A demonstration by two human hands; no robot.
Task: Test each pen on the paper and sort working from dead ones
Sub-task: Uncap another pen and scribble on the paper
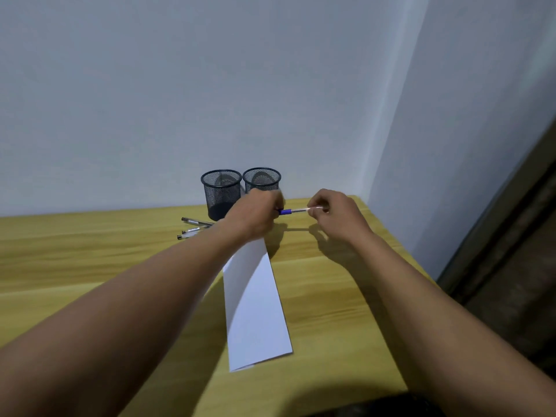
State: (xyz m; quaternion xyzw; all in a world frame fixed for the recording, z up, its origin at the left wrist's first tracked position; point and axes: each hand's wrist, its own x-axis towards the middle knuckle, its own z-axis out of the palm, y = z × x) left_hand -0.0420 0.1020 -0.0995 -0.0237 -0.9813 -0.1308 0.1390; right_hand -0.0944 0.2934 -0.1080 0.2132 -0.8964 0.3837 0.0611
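A pale wall (210,85) fills the upper part of your view and meets a second wall in a corner on the right. Below it lies the light wooden desk (90,251), running from the wall to your body.

A long white paper (255,311) lies flat on the desk in front of you. Its near end is close to the desk's front edge and its far end is hidden under your left wrist.

Your left hand (255,215) is above the far end of the paper, fingers curled round the blue end of the blue pen (293,210). The hand is blurred, so you cannot see the exact grip. Your right hand (337,215) pinches the clear barrel at the other end with fingers and thumb. The pen lies level between your hands, off the desk, with its shadow on the wood below.

Two black mesh cups stand side by side against the wall: the left cup (221,191) in plain view, the right cup (261,179) partly behind your left hand.

A few loose pens (194,228) lie on the desk just left of your left wrist, near the foot of the left cup.
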